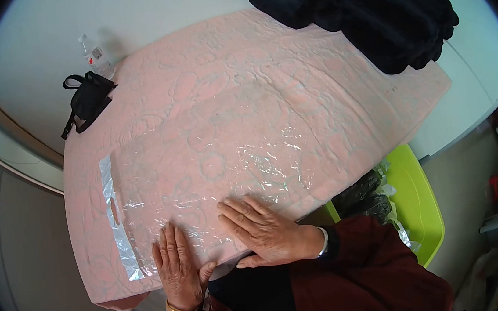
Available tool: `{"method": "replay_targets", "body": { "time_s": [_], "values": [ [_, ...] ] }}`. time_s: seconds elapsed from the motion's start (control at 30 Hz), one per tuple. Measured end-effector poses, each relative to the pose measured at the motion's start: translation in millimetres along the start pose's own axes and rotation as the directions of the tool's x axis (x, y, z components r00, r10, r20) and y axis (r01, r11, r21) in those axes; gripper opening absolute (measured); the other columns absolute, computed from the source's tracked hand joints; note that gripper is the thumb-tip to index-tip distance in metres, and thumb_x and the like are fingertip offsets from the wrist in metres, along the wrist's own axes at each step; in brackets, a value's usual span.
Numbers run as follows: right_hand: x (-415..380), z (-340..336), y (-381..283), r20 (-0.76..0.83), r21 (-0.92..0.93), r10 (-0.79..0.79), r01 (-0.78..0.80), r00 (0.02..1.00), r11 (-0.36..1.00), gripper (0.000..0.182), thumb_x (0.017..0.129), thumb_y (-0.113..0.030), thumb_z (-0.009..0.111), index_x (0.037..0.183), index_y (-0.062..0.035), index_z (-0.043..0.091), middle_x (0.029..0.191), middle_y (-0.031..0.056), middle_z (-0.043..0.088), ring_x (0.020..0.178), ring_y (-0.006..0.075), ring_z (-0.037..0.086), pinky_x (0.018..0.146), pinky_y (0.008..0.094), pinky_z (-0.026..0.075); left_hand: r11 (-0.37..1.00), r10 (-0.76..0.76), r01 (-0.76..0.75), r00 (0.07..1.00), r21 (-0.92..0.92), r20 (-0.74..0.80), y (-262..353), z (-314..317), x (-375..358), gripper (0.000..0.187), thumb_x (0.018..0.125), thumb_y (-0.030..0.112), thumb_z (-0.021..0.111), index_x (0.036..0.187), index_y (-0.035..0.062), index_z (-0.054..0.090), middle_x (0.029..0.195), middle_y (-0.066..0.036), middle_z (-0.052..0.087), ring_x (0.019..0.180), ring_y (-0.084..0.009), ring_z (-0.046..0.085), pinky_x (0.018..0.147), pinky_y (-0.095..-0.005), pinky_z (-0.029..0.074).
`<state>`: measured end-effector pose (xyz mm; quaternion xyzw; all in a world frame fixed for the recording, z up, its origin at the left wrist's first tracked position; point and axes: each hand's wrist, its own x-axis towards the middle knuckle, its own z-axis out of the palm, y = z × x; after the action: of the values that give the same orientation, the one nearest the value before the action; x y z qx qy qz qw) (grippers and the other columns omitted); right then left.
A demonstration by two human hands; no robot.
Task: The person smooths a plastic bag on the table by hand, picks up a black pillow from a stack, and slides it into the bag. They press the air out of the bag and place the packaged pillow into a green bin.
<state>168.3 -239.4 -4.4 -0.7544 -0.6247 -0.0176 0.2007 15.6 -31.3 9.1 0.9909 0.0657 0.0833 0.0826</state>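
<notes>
A clear plastic bag with a white handle strip along its left end lies flat on the pink patterned cloth that covers the table. My left hand rests on the bag's near part, right of the strip, fingers stretched out and pointing away from me. To its right, my right hand lies on the bag's near edge, fingers spread and pointing up and left. Both palms face down, and neither hand grips anything.
A stack of black plush items sits at the back right. At the back left are a black pouch and a clear bottle. Below the table's right edge stands a green bin holding black and clear plastic.
</notes>
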Motion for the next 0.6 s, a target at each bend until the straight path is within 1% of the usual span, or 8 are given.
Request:
{"method": "replay_targets", "body": {
  "time_s": [0.03,0.17,0.2,0.23,0.3,0.37,0.53,0.6],
  "values": [
    [-5,-5,7,0.008,0.004,-0.005,0.005,1.000,1.000,0.097,0.090,-0.061,0.057,0.148,0.0121,0.032,0.159,0.0272,0.026,0.151,0.0386,0.019,0.123,0.0508,0.012,1.000,-0.008,0.008,1.000,0.011,0.000,-1,-1,-2,0.098,0.094,0.072,0.037,0.149,-0.0083,0.033,0.157,-0.026,0.033,0.147,-0.0423,0.029,0.119,-0.0544,0.019],
    [-34,-32,28,0.076,0.027,0.065,-0.067,0.995,0.997,0.098,0.091,-0.065,0.054,0.149,0.0120,0.031,0.159,0.0271,0.026,0.152,0.0379,0.018,0.123,0.0494,0.012,0.999,-0.031,0.031,0.999,0.010,0.013,-18,-10,-12,0.105,0.091,0.077,0.038,0.150,-0.0101,0.031,0.157,-0.029,0.030,0.147,-0.0428,0.027,0.119,-0.0536,0.018],
    [-41,-39,36,0.085,-0.018,0.133,-0.132,0.987,0.991,0.098,0.092,-0.065,0.052,0.149,0.0121,0.031,0.159,0.0272,0.026,0.152,0.0382,0.018,0.123,0.0486,0.012,0.999,-0.030,0.030,0.999,0.011,0.019,-26,-10,-15,0.105,0.091,0.077,0.038,0.150,-0.0101,0.031,0.157,-0.029,0.030,0.147,-0.0428,0.027,0.119,-0.0536,0.018],
    [-48,-45,43,0.091,-0.063,0.202,-0.196,0.975,0.979,0.097,0.093,-0.065,0.050,0.149,0.0121,0.030,0.159,0.0273,0.026,0.151,0.0384,0.019,0.123,0.0478,0.011,0.998,-0.069,0.069,0.998,0.012,0.010,-38,-12,-20,0.106,0.090,0.078,0.037,0.150,-0.0100,0.031,0.157,-0.029,0.030,0.147,-0.0430,0.027,0.119,-0.0533,0.018],
    [-64,-53,55,0.072,-0.083,0.245,-0.239,0.967,0.968,0.097,0.094,-0.065,0.050,0.149,0.0123,0.030,0.159,0.0274,0.026,0.151,0.0386,0.019,0.123,0.0477,0.011,0.989,-0.148,0.148,0.989,0.015,-0.015,-56,-15,-28,0.108,0.089,0.079,0.036,0.150,-0.0100,0.030,0.157,-0.029,0.030,0.147,-0.0432,0.027,0.120,-0.0527,0.018],
    [-76,-57,63,0.025,-0.133,0.324,-0.318,0.946,0.939,0.096,0.094,-0.063,0.050,0.149,0.0126,0.030,0.159,0.0276,0.026,0.151,0.0388,0.019,0.123,0.0476,0.012,0.988,-0.151,0.151,0.988,0.033,-0.017,-67,-17,-30,0.108,0.090,0.079,0.036,0.150,-0.0101,0.030,0.157,-0.029,0.030,0.147,-0.0433,0.027,0.120,-0.0527,0.018],
    [-85,-59,62,-0.008,-0.191,0.331,-0.327,0.943,0.926,0.092,0.094,-0.058,0.053,0.148,0.0132,0.029,0.158,0.0284,0.026,0.151,0.0392,0.020,0.123,0.0475,0.013,0.982,-0.174,0.175,0.984,0.073,-0.026,-67,-16,-42,0.107,0.091,0.079,0.034,0.151,-0.0095,0.029,0.157,-0.029,0.030,0.147,-0.0429,0.027,0.119,-0.0536,0.018],
    [-93,-60,51,-0.027,-0.152,0.336,-0.336,0.941,0.929,0.088,0.093,-0.052,0.057,0.146,0.0133,0.033,0.156,0.0291,0.029,0.148,0.0413,0.025,0.122,0.0488,0.017,0.976,-0.196,0.198,0.980,0.087,-0.032,-61,-14,-54,0.106,0.091,0.079,0.033,0.151,-0.0091,0.029,0.156,-0.028,0.031,0.147,-0.0427,0.027,0.119,-0.0540,0.018]
  ]
}}
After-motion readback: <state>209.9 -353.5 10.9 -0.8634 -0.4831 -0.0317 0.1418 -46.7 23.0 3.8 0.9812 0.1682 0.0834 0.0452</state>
